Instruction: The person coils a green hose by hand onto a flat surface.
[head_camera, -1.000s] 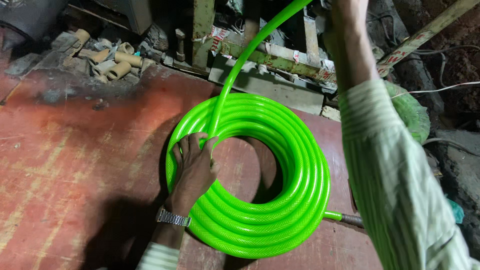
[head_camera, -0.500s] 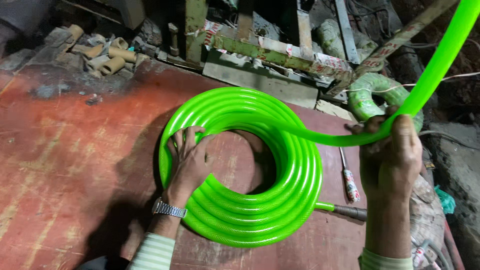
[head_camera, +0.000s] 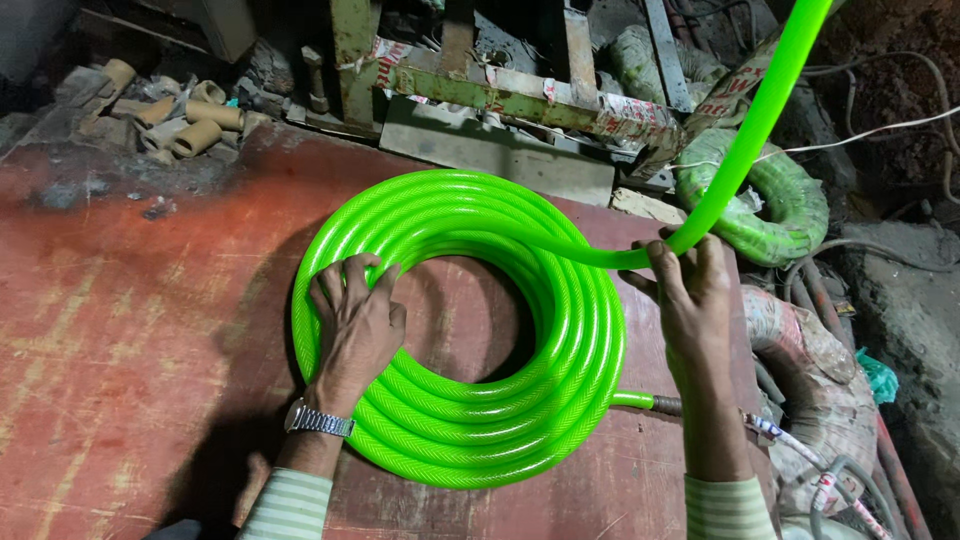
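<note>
Right hand's (head_camera: 695, 290) grip pinches the hose (head_camera: 560, 330) strand; left hand (head_camera: 357, 325) spread flat on coil.

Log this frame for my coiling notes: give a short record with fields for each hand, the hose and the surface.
left hand: fingers pressed flat on the left side of the coil
right hand: grips the free hose run beside the coil's right edge
green hose coil: lies flat, several loops
free hose run: rises to the upper right
red worktop: worn, carries the coil
</note>
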